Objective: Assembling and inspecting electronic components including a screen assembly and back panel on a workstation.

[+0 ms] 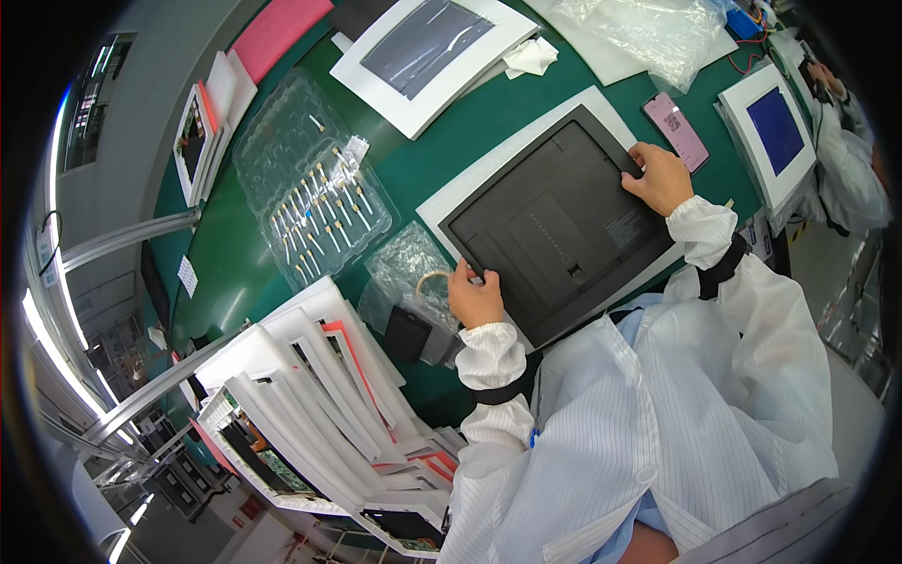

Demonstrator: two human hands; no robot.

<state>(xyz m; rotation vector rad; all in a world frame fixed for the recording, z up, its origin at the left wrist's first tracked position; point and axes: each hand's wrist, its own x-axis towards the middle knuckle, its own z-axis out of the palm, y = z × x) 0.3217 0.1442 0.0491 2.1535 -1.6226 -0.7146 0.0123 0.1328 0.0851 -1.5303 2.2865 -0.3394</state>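
Observation:
A black rectangular plastic back cover [526,216], with a recessed middle and a line of small slots, lies tilted in front of me on a white foam sheet [508,157]. My left hand [476,299] grips its left edge, thumb and fingers closed at the rim. Farther up on the opposite side, my right hand [660,179] pinches the right edge, its fingers curled over the rim. What lies under the cover is hidden. Just beyond my right hand is a phone [689,146] with a lit pink screen. Beside my left hand sit a crumpled clear bag [409,258] and a black block [406,334].
A clear plastic tray [268,136] holds several small white connector pieces at the left. White-framed panels [310,376] stand stacked at the lower left. Framed screens lie at the back [427,47] and right [776,132]. Another person [846,141] works at the far right.

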